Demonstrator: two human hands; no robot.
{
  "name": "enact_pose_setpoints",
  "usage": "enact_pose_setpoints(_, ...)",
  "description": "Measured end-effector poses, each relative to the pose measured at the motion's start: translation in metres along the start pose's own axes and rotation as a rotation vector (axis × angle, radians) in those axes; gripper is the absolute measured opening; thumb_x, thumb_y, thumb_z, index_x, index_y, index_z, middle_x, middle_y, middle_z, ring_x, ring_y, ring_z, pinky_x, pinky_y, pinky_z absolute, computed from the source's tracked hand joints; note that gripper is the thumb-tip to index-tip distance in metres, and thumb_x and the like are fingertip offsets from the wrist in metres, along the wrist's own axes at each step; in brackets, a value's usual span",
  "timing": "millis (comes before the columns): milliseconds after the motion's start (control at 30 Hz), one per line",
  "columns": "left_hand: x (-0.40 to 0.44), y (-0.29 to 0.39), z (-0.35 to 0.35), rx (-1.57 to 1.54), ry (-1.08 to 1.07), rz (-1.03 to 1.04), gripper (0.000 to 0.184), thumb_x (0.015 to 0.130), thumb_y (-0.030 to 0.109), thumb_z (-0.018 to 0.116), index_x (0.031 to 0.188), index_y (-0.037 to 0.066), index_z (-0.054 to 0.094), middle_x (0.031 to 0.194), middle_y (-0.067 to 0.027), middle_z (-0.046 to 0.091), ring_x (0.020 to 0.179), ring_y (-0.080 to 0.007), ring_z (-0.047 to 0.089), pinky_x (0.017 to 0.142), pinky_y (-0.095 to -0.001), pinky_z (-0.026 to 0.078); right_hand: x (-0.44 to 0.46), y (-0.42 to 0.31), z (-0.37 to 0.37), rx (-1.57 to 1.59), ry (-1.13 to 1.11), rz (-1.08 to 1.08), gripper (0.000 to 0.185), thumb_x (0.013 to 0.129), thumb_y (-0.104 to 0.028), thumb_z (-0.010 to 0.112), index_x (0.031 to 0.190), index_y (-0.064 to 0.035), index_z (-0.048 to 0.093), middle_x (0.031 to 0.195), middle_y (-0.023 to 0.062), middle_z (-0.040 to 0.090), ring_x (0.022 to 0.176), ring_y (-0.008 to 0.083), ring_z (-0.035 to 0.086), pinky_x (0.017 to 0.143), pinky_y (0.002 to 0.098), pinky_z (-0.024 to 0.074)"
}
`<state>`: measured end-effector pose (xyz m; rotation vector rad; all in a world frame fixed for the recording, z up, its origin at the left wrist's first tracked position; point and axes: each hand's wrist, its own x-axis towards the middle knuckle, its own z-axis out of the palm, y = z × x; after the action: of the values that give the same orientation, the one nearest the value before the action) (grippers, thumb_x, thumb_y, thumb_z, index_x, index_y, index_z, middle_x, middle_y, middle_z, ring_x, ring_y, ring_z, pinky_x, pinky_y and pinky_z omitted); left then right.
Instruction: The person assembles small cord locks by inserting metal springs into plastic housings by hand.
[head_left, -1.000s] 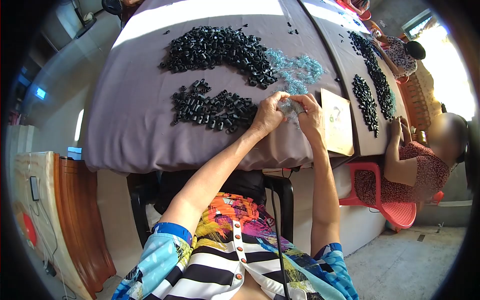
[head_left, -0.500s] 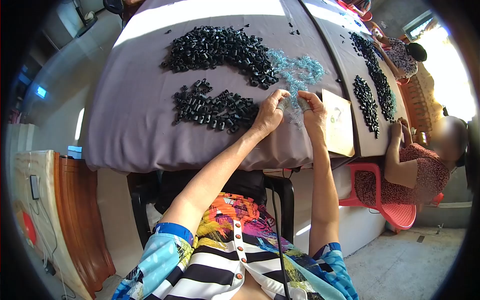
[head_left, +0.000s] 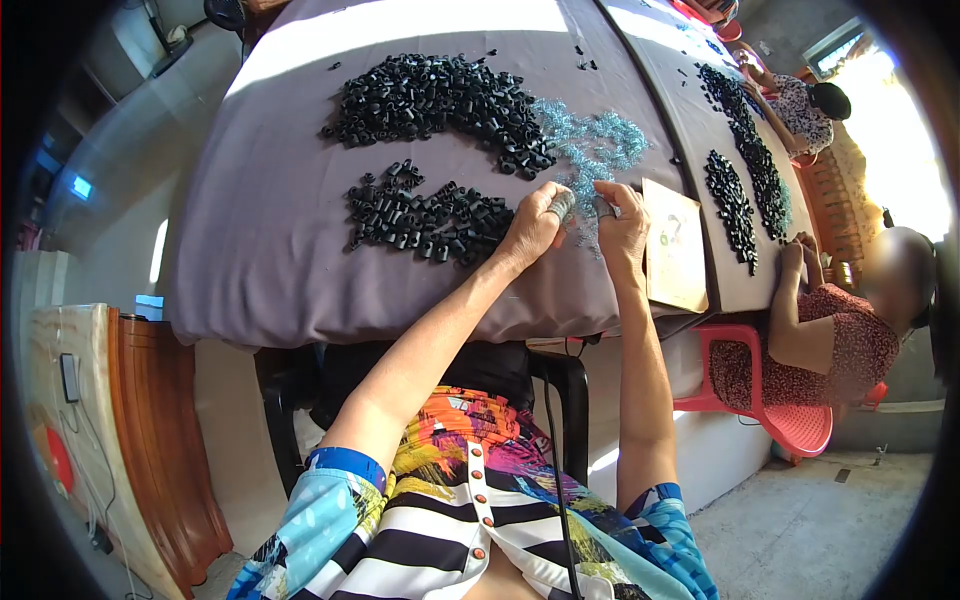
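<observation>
My left hand (head_left: 540, 222) is closed, with grey wrapping round a finger or thumb, beside the smaller pile of black parts (head_left: 430, 222). Across a small gap, my right hand (head_left: 622, 225) has its fingers pinched together, also with grey wrapping at the thumb. What either hand holds is too small to make out. Between and beyond the hands lies a heap of small, shiny, bluish-silver pieces (head_left: 605, 140). A larger pile of black, short tubular parts (head_left: 430, 95) is spread farther back on the cloth-covered table (head_left: 260, 220).
A tan board or booklet (head_left: 675, 245) lies right of my right hand. More black parts (head_left: 735, 205) are on the adjoining table at the right. A person (head_left: 840, 325) sits by a red chair (head_left: 765, 400); another person (head_left: 800, 110) is farther back.
My two hands were together over the shiny pieces and have moved slightly apart. The piles look the same.
</observation>
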<state>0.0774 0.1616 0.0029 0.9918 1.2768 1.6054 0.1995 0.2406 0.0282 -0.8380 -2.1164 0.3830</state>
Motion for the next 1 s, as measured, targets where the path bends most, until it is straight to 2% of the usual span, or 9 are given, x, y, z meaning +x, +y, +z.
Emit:
enact_pose_setpoints(100, 0.002, 0.000, -0.003, -0.093, -0.009, -0.055, 0.015, 0.090, 0.014, 0.044, 0.093, 0.003, 0.054, 0.062, -0.0043, 0.057, 0.040, -0.0086, 0.048, 0.038, -0.0240, 0.036, -0.003, 0.001, 0.003, 0.139, 0.010, 0.113, 0.041, 0.062, 0.016, 0.044, 0.092, -0.0041, 0.063, 0.086, 0.0079, 0.064, 0.081, 0.0194, 0.059, 0.075, 0.0302, 0.0469)
enact_pose_setpoints(200, 0.003, -0.002, -0.004, -0.111, -0.036, -0.087, 0.014, 0.090, 0.012, 0.046, 0.095, 0.002, 0.054, 0.062, -0.0048, 0.059, 0.041, -0.0091, 0.050, 0.037, -0.0231, 0.037, -0.001, -0.006, -0.001, 0.505, -0.035, 0.331, 0.034, 0.068, 0.015, 0.044, 0.092, -0.0021, 0.062, 0.086, 0.0046, 0.063, 0.081, 0.0124, 0.058, 0.073, 0.0261, 0.0460)
enact_pose_setpoints(300, 0.002, -0.003, -0.002, -0.229, -0.044, -0.048, 0.015, 0.084, 0.003, 0.048, 0.098, 0.002, 0.055, 0.068, -0.0063, 0.060, 0.042, -0.0099, 0.052, 0.037, -0.0229, 0.037, -0.001, -0.006, -0.004, 0.695, -0.099, 0.390, 0.030, 0.072, 0.013, 0.044, 0.093, -0.0003, 0.062, 0.088, 0.0031, 0.062, 0.084, 0.0091, 0.055, 0.075, 0.0229, 0.0440)
enact_pose_setpoints(400, 0.004, -0.003, -0.005, 0.011, -0.087, -0.049, 0.028, 0.077, -0.006, 0.044, 0.101, 0.002, 0.054, 0.075, -0.0083, 0.061, 0.043, -0.0106, 0.052, 0.037, -0.0236, 0.038, -0.001, -0.007, -0.008, 0.798, -0.107, 0.398, 0.029, 0.073, 0.012, 0.046, 0.094, -0.0003, 0.061, 0.089, 0.0042, 0.061, 0.084, 0.0102, 0.055, 0.076, 0.0229, 0.0435)
enact_pose_setpoints(500, 0.000, 0.000, -0.002, 0.090, -0.036, 0.015, 0.037, 0.070, -0.011, 0.040, 0.102, 0.002, 0.054, 0.085, -0.0105, 0.060, 0.044, -0.0113, 0.053, 0.038, -0.0239, 0.040, -0.002, -0.015, -0.010, 0.827, -0.094, 0.418, 0.028, 0.074, 0.011, 0.046, 0.095, 0.0001, 0.061, 0.090, 0.0051, 0.061, 0.084, 0.0106, 0.055, 0.078, 0.0224, 0.0427)
enact_pose_setpoints(600, 0.000, 0.003, -0.003, 0.047, -0.036, -0.047, 0.037, 0.070, -0.011, 0.039, 0.101, 0.001, 0.055, 0.089, -0.0109, 0.059, 0.045, -0.0114, 0.054, 0.038, -0.0245, 0.041, -0.002, -0.012, -0.008, 0.823, -0.078, 0.431, 0.025, 0.076, 0.010, 0.048, 0.096, 0.0000, 0.060, 0.090, 0.0051, 0.060, 0.083, 0.0107, 0.055, 0.077, 0.0222, 0.0425)
enact_pose_setpoints(700, 0.001, -0.003, -0.002, -0.040, -0.003, -0.023, 0.037, 0.070, -0.011, 0.038, 0.101, 0.001, 0.055, 0.089, -0.0108, 0.059, 0.046, -0.0112, 0.055, 0.037, -0.0243, 0.040, -0.001, -0.016, -0.008, 0.903, -0.018, 0.524, 0.025, 0.076, 0.009, 0.051, 0.097, -0.0003, 0.060, 0.090, 0.0053, 0.061, 0.083, 0.0113, 0.055, 0.078, 0.0224, 0.0423)
enact_pose_setpoints(900, 0.006, -0.011, -0.003, -0.130, -0.048, -0.003, 0.023, 0.080, -0.006, 0.043, 0.101, -0.001, 0.054, 0.077, -0.0089, 0.060, 0.046, -0.0108, 0.055, 0.035, -0.0219, 0.040, -0.005, -0.006, -0.005, 0.829, -0.022, 0.445, 0.024, 0.075, 0.009, 0.053, 0.096, -0.0015, 0.061, 0.090, 0.0059, 0.062, 0.082, 0.0114, 0.056, 0.076, 0.0240, 0.0439)
enact_pose_setpoints(1000, 0.007, -0.010, -0.003, -0.243, -0.043, -0.031, 0.017, 0.086, -0.001, 0.046, 0.101, -0.002, 0.053, 0.075, -0.0089, 0.060, 0.047, -0.0109, 0.056, 0.036, -0.0210, 0.041, -0.007, 0.001, -0.001, 0.468, -0.057, 0.341, 0.027, 0.072, 0.011, 0.051, 0.092, -0.0029, 0.062, 0.089, 0.0048, 0.063, 0.080, 0.0106, 0.056, 0.073, 0.0244, 0.0453)
